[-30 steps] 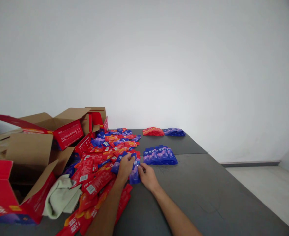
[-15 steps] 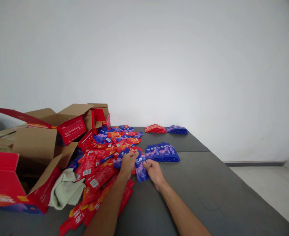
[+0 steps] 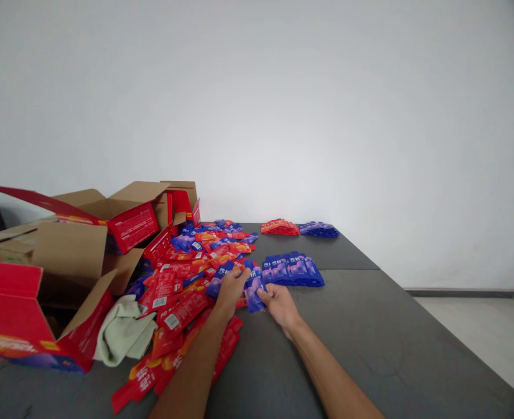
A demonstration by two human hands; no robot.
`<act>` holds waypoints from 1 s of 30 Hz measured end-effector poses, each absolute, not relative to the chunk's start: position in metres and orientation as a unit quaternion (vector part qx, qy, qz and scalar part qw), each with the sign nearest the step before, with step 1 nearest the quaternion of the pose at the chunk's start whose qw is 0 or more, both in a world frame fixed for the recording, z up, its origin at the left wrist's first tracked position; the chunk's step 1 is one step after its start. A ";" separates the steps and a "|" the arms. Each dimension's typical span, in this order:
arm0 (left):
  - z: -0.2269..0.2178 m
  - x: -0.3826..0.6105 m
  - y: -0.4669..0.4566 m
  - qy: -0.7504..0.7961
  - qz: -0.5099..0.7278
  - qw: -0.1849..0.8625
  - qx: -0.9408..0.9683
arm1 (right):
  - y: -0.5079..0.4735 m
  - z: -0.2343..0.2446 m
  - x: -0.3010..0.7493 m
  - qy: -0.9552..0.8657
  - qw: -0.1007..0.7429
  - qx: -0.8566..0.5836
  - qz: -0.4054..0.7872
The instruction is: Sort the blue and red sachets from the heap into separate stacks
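Note:
A loose heap of red and blue sachets (image 3: 193, 265) covers the left middle of the dark grey table (image 3: 370, 349). My right hand (image 3: 280, 304) pinches a blue sachet (image 3: 254, 289) by its lower edge, just above the tabletop. At the heap's right edge my left hand (image 3: 230, 288) rests with its fingers on that same blue sachet and the packets beside it. Just right of my hands lies a fanned row of blue sachets (image 3: 292, 270).
Open red and brown cardboard boxes (image 3: 64, 256) crowd the table's left side, with a pale green cloth (image 3: 123, 331) in front of them. A small red stack (image 3: 279, 227) and a blue stack (image 3: 319, 230) lie at the far edge near the white wall.
My right hand has picked a blue sachet out of the heap's edge and brought it closer to the fanned blue row. The left hand has stayed at the heap.

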State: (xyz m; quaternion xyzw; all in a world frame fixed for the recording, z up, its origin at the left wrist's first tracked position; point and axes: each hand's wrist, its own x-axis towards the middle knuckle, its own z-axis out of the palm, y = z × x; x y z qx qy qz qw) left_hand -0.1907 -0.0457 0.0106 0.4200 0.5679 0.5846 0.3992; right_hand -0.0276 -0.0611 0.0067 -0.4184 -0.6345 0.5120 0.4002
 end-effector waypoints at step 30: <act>0.026 -0.179 -0.073 0.476 0.475 0.555 0.489 | -0.070 0.022 -0.030 -0.596 0.431 -0.336 0.588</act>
